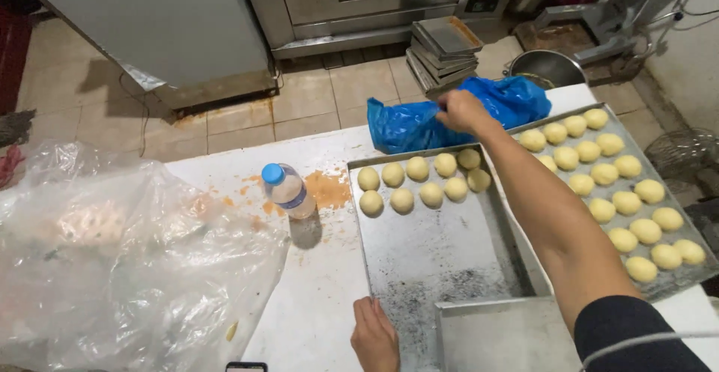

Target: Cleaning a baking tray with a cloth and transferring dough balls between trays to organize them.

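Right hand (460, 111) reaches across, fingers closed on the blue bag (419, 121) at the tabletop's (322, 282) far edge. Left hand (374, 336) rests flat, fingers loose, at the near tray (442, 260), which holds nine dough balls (419, 181); the far tray (663, 282) is nearly full.

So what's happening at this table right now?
A person's right hand reaches across to a crumpled blue plastic bag at the table's far edge. The left hand rests by the near corner of a partly filled metal baking tray holding nine pale dough balls. A second tray beside it is nearly full.
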